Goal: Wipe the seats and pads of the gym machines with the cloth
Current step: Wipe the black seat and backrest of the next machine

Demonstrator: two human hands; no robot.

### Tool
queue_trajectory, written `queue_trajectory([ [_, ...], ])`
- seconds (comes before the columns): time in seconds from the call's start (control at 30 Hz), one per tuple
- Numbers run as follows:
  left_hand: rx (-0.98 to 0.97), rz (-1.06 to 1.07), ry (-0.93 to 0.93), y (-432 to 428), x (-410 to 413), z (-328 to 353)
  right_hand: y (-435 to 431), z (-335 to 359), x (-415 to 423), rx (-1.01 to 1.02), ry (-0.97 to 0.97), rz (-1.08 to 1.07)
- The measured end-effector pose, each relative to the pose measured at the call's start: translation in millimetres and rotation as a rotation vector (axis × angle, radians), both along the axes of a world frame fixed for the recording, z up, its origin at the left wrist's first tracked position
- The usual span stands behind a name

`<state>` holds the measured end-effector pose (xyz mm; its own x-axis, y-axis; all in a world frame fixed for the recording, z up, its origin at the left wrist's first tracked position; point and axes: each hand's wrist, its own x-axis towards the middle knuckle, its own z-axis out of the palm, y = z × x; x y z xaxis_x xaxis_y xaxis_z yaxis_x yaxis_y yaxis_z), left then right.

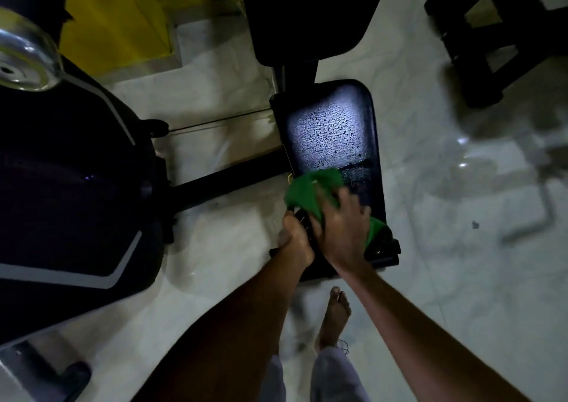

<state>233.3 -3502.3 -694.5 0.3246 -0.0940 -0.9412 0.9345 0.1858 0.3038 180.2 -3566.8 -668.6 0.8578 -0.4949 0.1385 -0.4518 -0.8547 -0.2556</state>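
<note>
Right hand [341,232] presses green cloth [310,186] on seat [332,124]; left hand [296,235] grips its edge.

Readable text: none | seat pad [330,131]: only glare and dark speckles are seen, no lettering | machine housing [61,171]: pale stripes are seen, no brand or number can be made out

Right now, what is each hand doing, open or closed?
Left hand: closed, fingers curled round the near edge of the bench seat.
Right hand: open, pressing the green cloth on the seat.
</note>
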Motion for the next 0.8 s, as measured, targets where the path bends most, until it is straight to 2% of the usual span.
queue_trajectory([
  [0.03,-0.015,0.014,0.001,0,-1,-2,-3,-2,-4,-0.034,0.023,0.14],
  [0.07,-0.019,0.021,0.008,1,0,-3,-16,-2,-4,-0.047,0.024,0.193],
  [0.1,-0.014,0.014,0.015,2,2,-1,-33,-2,-2,-0.055,0.014,0.151],
  [0.17,-0.007,-0.049,0.03,4,6,5,-64,0,10,-0.012,-0.03,-0.098],
  [0.23,0.005,-0.104,0.037,4,9,1,-79,2,27,0.13,-0.069,-0.378],
  [0.27,0.001,-0.122,0.028,4,10,-1,-73,4,34,0.168,-0.073,-0.446],
  [0.3,0.003,-0.119,0.017,4,9,2,-60,6,37,0.157,-0.061,-0.421],
  [0.33,0.006,-0.117,0.011,4,9,9,-43,6,36,0.114,-0.041,-0.297],
  [0.43,0.002,-0.063,-0.007,3,9,12,-16,4,17,-0.012,0.056,0.322],
  [0.47,0.016,-0.076,-0.006,3,9,11,-28,4,18,-0.016,0.071,0.418],
  [0.5,0.033,-0.104,-0.012,3,9,8,-45,3,23,-0.006,0.063,0.418],
  [0.57,0.035,-0.153,0.003,3,9,7,-77,4,34,-0.008,0.013,0.251],
  [0.63,0.039,-0.191,0.006,2,10,8,-99,8,46,0.022,-0.022,-0.011],
  [0.7,0.052,-0.178,0.016,2,12,9,-93,12,60,0.126,-0.049,-0.317],
  [0.73,0.052,-0.178,0.007,0,13,8,-80,16,64,0.155,-0.05,-0.388],
  [0.77,0.073,-0.186,-0.019,-1,13,5,-65,16,65,0.134,-0.042,-0.344],
  [0.8,0.082,-0.192,-0.029,-2,14,5,-49,14,63,0.086,-0.038,-0.192],
])
